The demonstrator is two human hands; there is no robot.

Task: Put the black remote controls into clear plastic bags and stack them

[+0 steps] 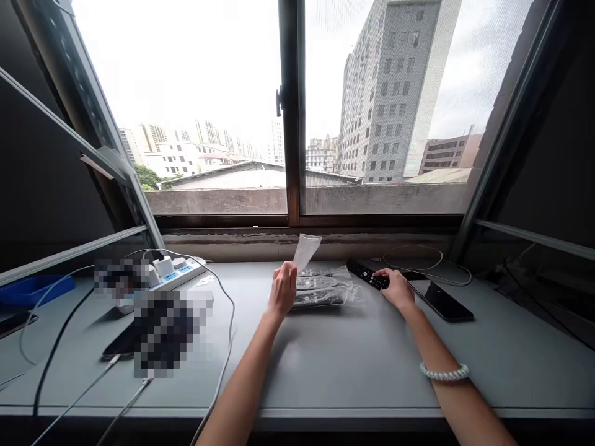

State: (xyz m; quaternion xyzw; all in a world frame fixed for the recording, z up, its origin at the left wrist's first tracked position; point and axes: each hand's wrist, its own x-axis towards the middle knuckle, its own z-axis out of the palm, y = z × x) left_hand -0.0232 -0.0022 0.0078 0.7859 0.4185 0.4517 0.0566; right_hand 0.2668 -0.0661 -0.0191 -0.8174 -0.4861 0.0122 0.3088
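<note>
My left hand [282,288] is raised over the grey desk [334,365], fingers pinched on an empty clear plastic bag [307,251] that stands upright above it. Just right of that hand lies a pile of remote controls in clear bags [323,290]. My right hand [396,286] rests further right, fingers closed over the near end of a bare black remote control [367,274] that lies on the desk and points back-left. A beaded bracelet [444,373] is on my right wrist.
A black phone [441,300] lies right of my right hand, with a looped cable [418,257] behind it. At the left are a white power strip [174,272], several cables and blurred objects. A blue tray [32,290] sits far left. A window runs behind the desk.
</note>
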